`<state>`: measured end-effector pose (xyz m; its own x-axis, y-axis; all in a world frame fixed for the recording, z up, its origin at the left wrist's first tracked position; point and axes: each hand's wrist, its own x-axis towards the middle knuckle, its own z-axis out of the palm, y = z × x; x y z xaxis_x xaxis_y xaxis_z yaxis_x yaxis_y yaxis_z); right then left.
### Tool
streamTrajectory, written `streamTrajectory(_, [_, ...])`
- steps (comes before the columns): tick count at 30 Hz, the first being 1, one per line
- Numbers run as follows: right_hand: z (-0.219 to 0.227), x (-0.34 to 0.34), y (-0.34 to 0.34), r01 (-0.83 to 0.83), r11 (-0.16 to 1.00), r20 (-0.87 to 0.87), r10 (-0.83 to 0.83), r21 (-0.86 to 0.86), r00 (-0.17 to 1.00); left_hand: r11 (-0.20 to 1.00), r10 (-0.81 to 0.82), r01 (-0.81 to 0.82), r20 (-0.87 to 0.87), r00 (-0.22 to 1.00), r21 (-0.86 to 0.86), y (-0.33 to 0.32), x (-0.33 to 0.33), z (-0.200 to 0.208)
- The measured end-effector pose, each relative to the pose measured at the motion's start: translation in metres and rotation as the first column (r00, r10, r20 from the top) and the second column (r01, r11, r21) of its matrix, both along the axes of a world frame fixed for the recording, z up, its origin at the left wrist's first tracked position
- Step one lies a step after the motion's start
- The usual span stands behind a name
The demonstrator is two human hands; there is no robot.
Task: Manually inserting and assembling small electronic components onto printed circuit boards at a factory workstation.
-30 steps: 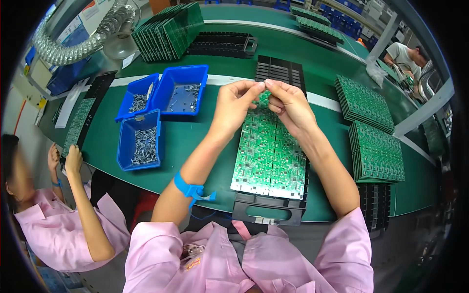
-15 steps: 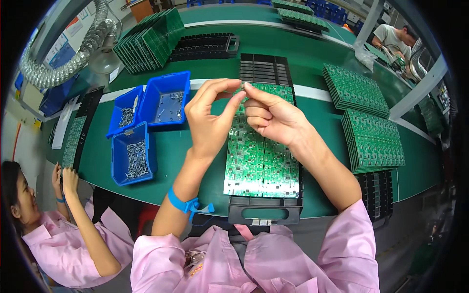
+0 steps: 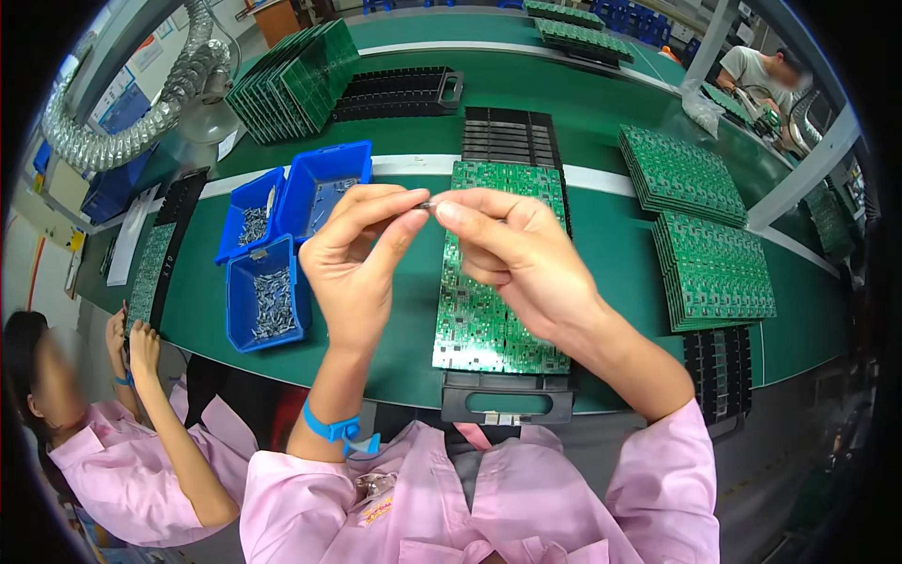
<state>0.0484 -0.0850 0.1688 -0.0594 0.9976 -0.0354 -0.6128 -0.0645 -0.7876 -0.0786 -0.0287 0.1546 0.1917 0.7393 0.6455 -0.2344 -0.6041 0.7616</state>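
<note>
Pinched between the thumb and forefinger of my left hand (image 3: 352, 268) is a small dark electronic component (image 3: 428, 205), its exact type too small to tell. My right hand (image 3: 531, 254) has thumb and forefinger closed at the component's other end, with the remaining fingers curled in. Both hands meet in the air by the left edge of a green circuit board panel (image 3: 498, 329). That panel lies on a black carrier with a handle (image 3: 453, 404), and my right hand hides part of it.
Left of my hands stand three blue bins (image 3: 246, 320) holding loose metal-leaded parts. Stacked green boards (image 3: 719, 273) sit on the right, and upright boards (image 3: 291, 85) beside a black rack (image 3: 395, 94) at the far left. A co-worker in pink (image 3: 141, 470) works at left.
Both my hands have moved left and nearer to me, from over the panel's far end to its left edge. The fingertips remain together, and the component now shows between them.
</note>
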Motion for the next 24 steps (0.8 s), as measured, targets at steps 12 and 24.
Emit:
streamTrajectory(12, [-0.012, -0.080, -0.086, 0.154, 0.938, 0.408, -0.278, 0.310, 0.870, 0.990, -0.114, 0.100, 0.147, 0.982, 0.100, -0.082, -0.074, -0.021])
streamTrajectory(24, [-0.028, -0.134, -0.168, -0.019, 0.998, -0.151, 0.028, 0.064, 0.988, 0.988, 0.021, -0.010, -0.066, 0.998, 0.157, -0.181, -0.138, 0.001])
